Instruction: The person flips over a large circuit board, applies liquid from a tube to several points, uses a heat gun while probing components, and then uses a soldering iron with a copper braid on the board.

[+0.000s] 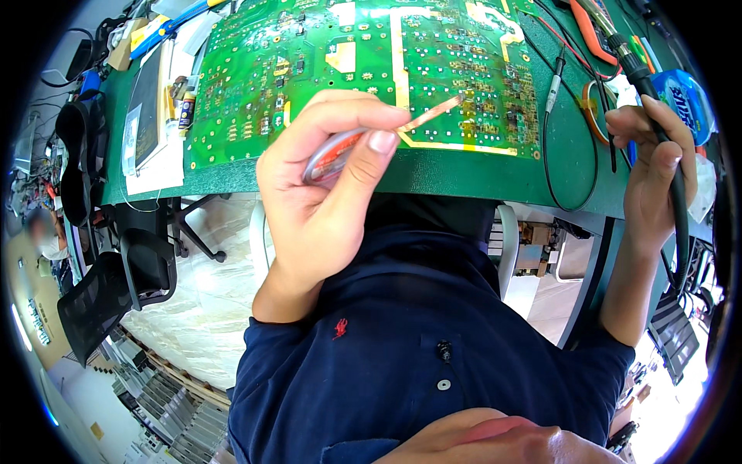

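My left hand (pixel 317 185) is closed around a round, flat spool of desoldering braid (pixel 332 157) with a red label. Thumb and forefinger pinch it, and a strip of copper braid (pixel 433 114) sticks out over the large green circuit board (pixel 371 85). The strip's far end lies over the board's small parts; whether it touches them I cannot tell. At the right, my right hand (pixel 657 166) grips a soldering iron (pixel 637 76) by its black handle. Its metal shaft points up and away, to the right of the board, and its tip is cut off by the view's edge. Its thick cable (pixel 680 224) hangs down past my wrist.
A green work mat (pixel 232 176) carries the board. Right of it lie a black test lead (pixel 553 89), orange-handled pliers (pixel 593 35), a roll of tape (pixel 593 116) and a blue package (pixel 684 104). At left are a small bottle (pixel 187 110) and a blue tool (pixel 166 29). Office chairs (pixel 147 263) stand behind.
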Action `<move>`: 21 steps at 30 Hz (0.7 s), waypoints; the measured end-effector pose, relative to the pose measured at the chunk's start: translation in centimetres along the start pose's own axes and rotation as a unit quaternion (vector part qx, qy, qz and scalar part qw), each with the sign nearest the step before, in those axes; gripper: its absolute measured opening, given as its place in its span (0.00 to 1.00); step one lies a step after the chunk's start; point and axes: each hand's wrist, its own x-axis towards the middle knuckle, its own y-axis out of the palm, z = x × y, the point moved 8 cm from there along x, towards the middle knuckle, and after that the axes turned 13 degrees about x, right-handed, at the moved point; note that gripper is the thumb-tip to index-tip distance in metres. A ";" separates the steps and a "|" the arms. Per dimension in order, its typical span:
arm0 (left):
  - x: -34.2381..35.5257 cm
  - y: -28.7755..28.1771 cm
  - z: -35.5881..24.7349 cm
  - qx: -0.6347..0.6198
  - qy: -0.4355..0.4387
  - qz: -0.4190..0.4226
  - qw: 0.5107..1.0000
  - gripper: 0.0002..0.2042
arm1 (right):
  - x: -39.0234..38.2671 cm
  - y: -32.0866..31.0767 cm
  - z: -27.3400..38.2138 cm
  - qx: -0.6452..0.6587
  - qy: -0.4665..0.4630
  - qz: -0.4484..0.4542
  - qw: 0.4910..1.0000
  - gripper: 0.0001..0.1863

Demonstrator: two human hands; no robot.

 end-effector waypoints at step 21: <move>-0.1 2.0 -1.6 -0.016 -0.032 0.055 0.998 0.04 | 3.7 8.3 5.1 0.166 -0.064 0.121 0.977 0.19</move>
